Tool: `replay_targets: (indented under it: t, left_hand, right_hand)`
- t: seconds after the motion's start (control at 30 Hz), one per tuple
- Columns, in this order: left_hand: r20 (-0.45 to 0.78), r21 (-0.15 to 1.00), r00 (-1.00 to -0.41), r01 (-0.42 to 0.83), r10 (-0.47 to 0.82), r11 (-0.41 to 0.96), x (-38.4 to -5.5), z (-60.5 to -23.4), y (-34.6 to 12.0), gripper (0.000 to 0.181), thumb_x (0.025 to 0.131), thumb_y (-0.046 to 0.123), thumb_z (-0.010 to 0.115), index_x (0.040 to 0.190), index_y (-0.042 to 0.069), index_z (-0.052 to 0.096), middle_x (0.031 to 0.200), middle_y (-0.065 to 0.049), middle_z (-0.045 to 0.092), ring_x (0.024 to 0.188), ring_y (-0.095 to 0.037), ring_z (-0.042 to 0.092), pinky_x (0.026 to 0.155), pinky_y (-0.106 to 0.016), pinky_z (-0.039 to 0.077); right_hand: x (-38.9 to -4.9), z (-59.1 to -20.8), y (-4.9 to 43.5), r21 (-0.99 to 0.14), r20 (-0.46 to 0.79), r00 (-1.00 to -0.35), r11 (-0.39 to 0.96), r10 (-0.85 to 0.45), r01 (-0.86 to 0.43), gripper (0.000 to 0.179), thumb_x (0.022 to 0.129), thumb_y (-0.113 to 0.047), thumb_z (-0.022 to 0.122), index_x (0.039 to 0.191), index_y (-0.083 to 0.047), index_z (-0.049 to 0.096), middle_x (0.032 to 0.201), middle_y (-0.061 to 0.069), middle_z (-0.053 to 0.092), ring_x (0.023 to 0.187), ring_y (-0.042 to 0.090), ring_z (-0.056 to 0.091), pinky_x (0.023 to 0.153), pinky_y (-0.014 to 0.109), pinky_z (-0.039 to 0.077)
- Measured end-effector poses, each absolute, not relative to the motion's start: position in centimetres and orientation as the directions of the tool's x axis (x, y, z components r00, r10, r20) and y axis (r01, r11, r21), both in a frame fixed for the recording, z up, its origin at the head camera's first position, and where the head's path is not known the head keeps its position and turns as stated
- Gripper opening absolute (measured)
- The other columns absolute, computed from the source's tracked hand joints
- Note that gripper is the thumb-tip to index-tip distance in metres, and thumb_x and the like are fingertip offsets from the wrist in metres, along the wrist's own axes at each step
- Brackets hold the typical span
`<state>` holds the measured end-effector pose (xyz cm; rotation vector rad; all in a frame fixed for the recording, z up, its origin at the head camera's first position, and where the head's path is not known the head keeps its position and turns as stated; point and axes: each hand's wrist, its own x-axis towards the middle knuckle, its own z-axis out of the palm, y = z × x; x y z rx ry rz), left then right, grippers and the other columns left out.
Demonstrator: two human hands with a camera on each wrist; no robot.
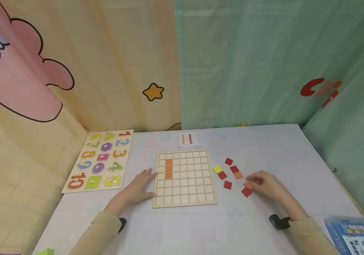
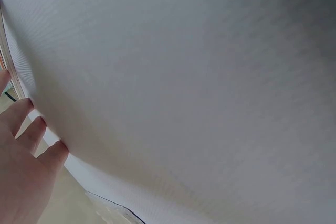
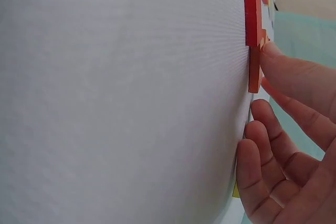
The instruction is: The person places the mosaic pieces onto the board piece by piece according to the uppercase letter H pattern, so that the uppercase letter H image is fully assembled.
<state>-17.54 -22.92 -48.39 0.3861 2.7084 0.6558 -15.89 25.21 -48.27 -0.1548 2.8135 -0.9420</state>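
Observation:
A wooden grid board [image 1: 185,203] lies in the middle of the table, with three orange square tiles in a column near its upper left. My left hand [image 1: 138,187] rests along the board's left edge, fingers spread and thumb apart. To the right of the board my right hand [image 1: 268,184] pinches an orange tile [image 1: 247,184] between thumb and forefinger. That tile [image 3: 254,69] appears still down at the table, touching a red tile [image 3: 252,15]. Several loose red tiles [image 1: 228,185], another orange tile [image 1: 238,175] and a yellow tile [image 1: 217,169] lie between board and hand.
Behind the board lies a small pattern card [image 1: 188,139] with coloured squares. A number-and-shape puzzle board [image 1: 97,157] is at the left. At the front right corner stands a blue box [image 1: 357,233]; a green block [image 1: 45,251] shows at the front left. Curtains enclose the table.

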Motion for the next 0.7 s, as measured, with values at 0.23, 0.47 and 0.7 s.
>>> replay_targets:
  t: [0.23, 0.47, 0.7]
  left_hand:
    - [-0.245, 0.473, -0.912, 0.183, 0.328, 0.862, -17.59, -48.55, -22.94, 0.085, 0.082, 0.04, 0.078, 0.152, 0.014, 0.037, 0.165, -0.014, 0.018, 0.152, -0.039, 0.012, 0.123, -0.059, 0.015]
    - [-0.244, 0.483, -0.91, 0.186, 0.336, 0.855, -17.46, -48.51, -22.96, 0.085, 0.082, 0.041, 0.077, 0.152, 0.013, 0.038, 0.164, -0.014, 0.018, 0.152, -0.04, 0.012, 0.123, -0.058, 0.014]
    - [-0.235, 0.489, -0.91, 0.194, 0.343, 0.85, -17.35, -48.46, -22.97, 0.085, 0.082, 0.04, 0.078, 0.152, 0.012, 0.038, 0.164, -0.016, 0.019, 0.152, -0.041, 0.012, 0.123, -0.059, 0.014]
  right_hand:
    - [-16.04, -48.43, 25.2, -0.596, -0.132, -0.977, 0.801, -0.166, -0.055, 0.032, 0.083, -0.019, 0.078, 0.111, -0.005, 0.072, 0.105, 0.012, 0.065, 0.097, 0.028, 0.06, 0.081, 0.045, 0.06]
    - [-16.14, -48.45, 25.28, -0.582, -0.138, -0.983, 0.813, -0.121, -0.019, 0.031, 0.082, -0.019, 0.08, 0.103, -0.001, 0.067, 0.099, 0.014, 0.064, 0.091, 0.028, 0.057, 0.077, 0.042, 0.06]
    - [-16.07, -48.73, 25.56, -0.594, -0.173, -0.981, 0.803, -0.086, 0.034, 0.025, 0.08, -0.022, 0.081, 0.089, -0.009, 0.062, 0.084, 0.005, 0.059, 0.08, 0.02, 0.052, 0.062, 0.027, 0.05]
